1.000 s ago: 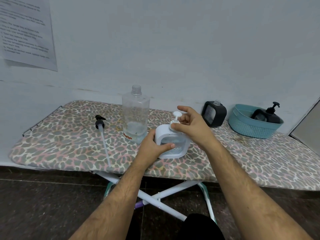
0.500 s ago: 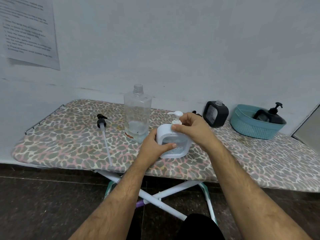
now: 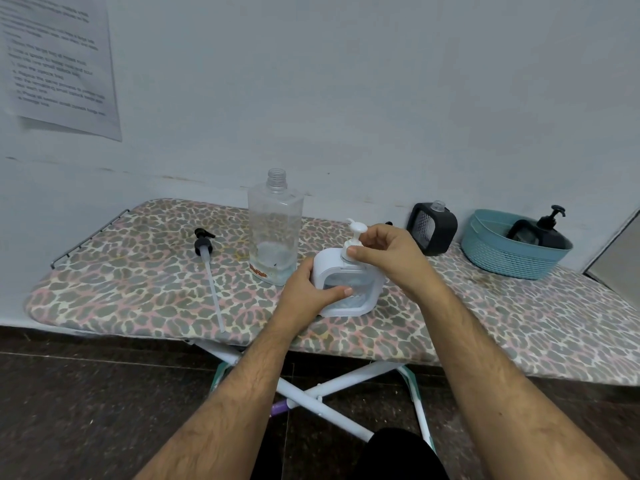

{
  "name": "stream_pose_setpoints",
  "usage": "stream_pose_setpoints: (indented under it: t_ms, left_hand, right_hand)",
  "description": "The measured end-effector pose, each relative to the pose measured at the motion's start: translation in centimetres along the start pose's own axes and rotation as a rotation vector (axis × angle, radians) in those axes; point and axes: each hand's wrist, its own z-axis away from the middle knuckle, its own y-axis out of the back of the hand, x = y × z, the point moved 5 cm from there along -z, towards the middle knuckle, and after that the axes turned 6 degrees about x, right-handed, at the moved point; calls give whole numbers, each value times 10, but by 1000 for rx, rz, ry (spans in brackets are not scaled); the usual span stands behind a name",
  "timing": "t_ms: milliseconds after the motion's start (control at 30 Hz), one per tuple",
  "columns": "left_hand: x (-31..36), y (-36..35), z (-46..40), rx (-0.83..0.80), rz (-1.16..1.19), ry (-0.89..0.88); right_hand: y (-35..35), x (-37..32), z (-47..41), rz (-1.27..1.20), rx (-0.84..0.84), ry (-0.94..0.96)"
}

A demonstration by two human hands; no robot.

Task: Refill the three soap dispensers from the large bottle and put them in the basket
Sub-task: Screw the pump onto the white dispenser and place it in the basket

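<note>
A white soap dispenser (image 3: 360, 292) stands on the leopard-print board (image 3: 138, 282). My left hand (image 3: 308, 292) grips its left side, thumb across the clear front. My right hand (image 3: 388, 254) pinches the collar of its white pump (image 3: 355, 233). Behind them stands the large clear bottle (image 3: 275, 230), uncapped, with a little liquid at the bottom. A black dispenser (image 3: 433, 228) without a pump stands further right. Another black dispenser (image 3: 540, 232) with its pump on sits in the teal basket (image 3: 509, 258).
A loose black pump with a long tube (image 3: 209, 271) lies on the board to the left of the bottle. The wall runs close behind the board, with a printed sheet (image 3: 59, 60) taped at upper left. White folding legs (image 3: 311, 396) show underneath.
The pump has sunk lower onto the white dispenser and its spout has turned. My right hand's fingers have shifted around the collar. My left hand keeps its grip.
</note>
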Motion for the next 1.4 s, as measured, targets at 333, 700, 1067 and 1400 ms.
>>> stream_pose_setpoints:
  t_ms: [333,700,1067,1400]
  left_hand:
    - [1,1,0,3,5,5]
    - [0,0,-1,2,-2,5]
    - [-1,0,0,-3,-19,6]
    - [1,1,1,0,-25,4]
  right_hand:
    - [-4,4,-1,-176,-51,-53]
    - [-3,4,0,-182,-27,-36]
    - [-7,7,-1,-221,4,-45]
    - [-3,6,0,-156,5,-21]
